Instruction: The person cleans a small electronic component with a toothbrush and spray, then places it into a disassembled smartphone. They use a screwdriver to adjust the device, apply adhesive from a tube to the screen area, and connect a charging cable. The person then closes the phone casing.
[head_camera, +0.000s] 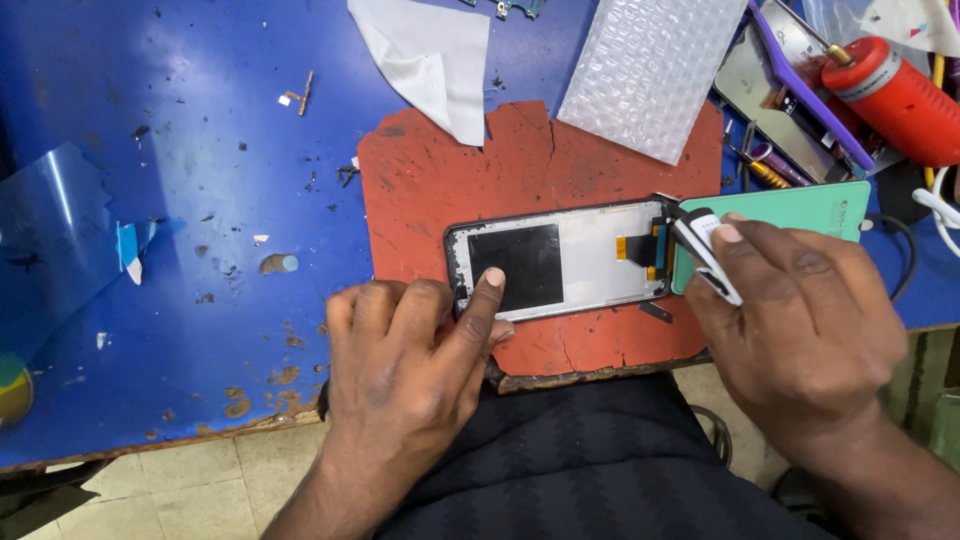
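Phone screen (560, 262) lies face down on red mat (420, 180), worktop (180, 150). Left hand (410, 360) pins it, forefinger pressing. Right hand (800, 320) pinches small white tool (705, 245) at flex-cable end. Step seems cable work; next needs steady, gentle touch.
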